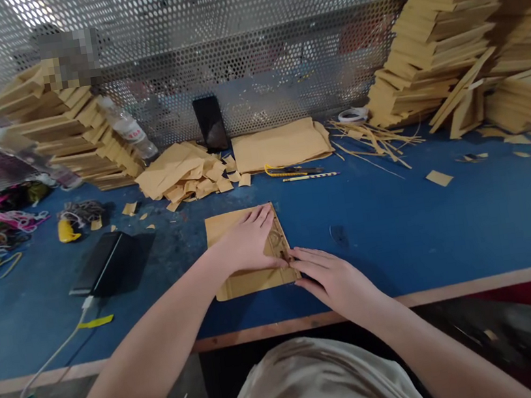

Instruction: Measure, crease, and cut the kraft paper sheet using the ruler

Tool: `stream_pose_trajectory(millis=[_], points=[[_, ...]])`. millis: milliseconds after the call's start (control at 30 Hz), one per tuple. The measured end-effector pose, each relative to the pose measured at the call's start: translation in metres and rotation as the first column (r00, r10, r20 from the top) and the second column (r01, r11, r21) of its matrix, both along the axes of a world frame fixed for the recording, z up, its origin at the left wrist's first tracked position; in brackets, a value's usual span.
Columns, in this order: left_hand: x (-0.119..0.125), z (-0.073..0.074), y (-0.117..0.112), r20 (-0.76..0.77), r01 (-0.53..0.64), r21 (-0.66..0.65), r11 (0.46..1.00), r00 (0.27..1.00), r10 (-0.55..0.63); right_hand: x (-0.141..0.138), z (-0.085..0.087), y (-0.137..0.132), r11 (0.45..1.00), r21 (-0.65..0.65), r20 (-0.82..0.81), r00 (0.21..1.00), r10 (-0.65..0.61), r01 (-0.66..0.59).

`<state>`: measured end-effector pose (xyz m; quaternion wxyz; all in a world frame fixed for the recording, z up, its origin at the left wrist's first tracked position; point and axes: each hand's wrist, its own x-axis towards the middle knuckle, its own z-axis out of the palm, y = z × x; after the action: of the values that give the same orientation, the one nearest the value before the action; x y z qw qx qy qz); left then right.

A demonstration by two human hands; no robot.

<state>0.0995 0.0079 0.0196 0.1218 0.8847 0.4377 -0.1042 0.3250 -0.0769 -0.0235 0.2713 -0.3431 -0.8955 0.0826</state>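
A sheet of brown kraft paper (252, 282), apparently folded, lies on the blue table in front of me. Along its right edge runs a narrow strip (278, 240) with round and dark marks; whether it is a ruler or template I cannot tell. My left hand (251, 239) rests flat across the paper, fingers stretched towards the far right corner and thumb by the strip. From the right, my right hand (330, 275) touches the strip's near end and the paper's edge, its fingers extended. Whatever lies under the fingertips is hidden.
Behind the paper are cut paper scraps (187, 170), a flat paper stack (282, 144), a phone (211, 124), a cutter (294, 170) and a pencil (312, 176). Tall paper stacks (439, 29) stand right. A black device (104, 264) with a cable sits left.
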Motion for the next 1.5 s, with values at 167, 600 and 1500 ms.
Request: stream_pose_trajectory(millis=[167, 600, 1500], points=[[0.0, -0.001, 0.001, 0.024, -0.004, -0.012, 1.0, 1.0, 0.004, 0.026, 0.01, 0.014, 0.979, 0.071, 0.062, 0.978, -0.197, 0.193], [0.004, 0.004, 0.002, -0.005, -0.038, -0.041, 0.998, 0.999, 0.038, 0.083, 0.04, 0.077, 0.835, -0.347, 0.3, 0.894, -0.333, 0.427], [0.0, -0.002, 0.001, 0.056, -0.049, -0.044, 0.998, 0.997, 0.052, 0.001, 0.015, 0.156, 0.684, -0.714, -0.43, 0.866, -0.256, -0.153]])
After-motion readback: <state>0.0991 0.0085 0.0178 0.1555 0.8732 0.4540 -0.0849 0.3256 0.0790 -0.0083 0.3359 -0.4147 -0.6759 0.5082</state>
